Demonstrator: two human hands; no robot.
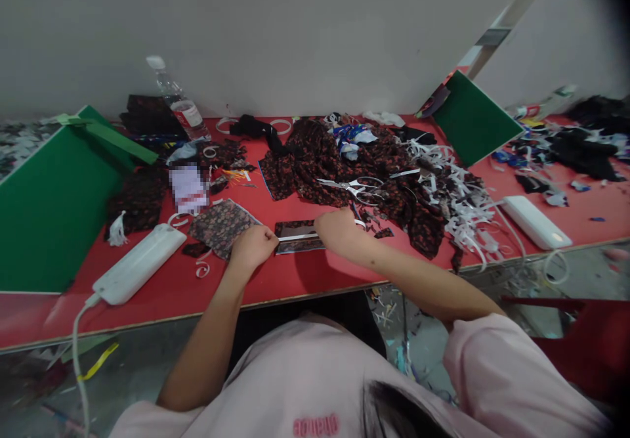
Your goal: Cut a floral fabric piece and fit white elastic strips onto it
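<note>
A dark floral fabric piece (294,229) lies flat on the red tabletop between my hands, and a narrow white strip (298,236) runs across it. Closed at the left end of that strip is my left hand (252,249), thumb and fingers pinched together. My right hand (339,231) is curled over the strip's right part, its fingertips partly hidden; the strip's looped end shows beyond it. A greyish floral cloth piece (224,226) sits just left of my left hand. White-handled scissors (359,188) rest on the floral fabric heap (315,162) behind my right hand.
White power strips (140,264) lie at both sides, one with a cable over the front edge. Green boards (63,208) stand left and right. A plastic bottle (184,109) leans back left. Tangled white strips (462,208) pile up right; scraps litter the floor.
</note>
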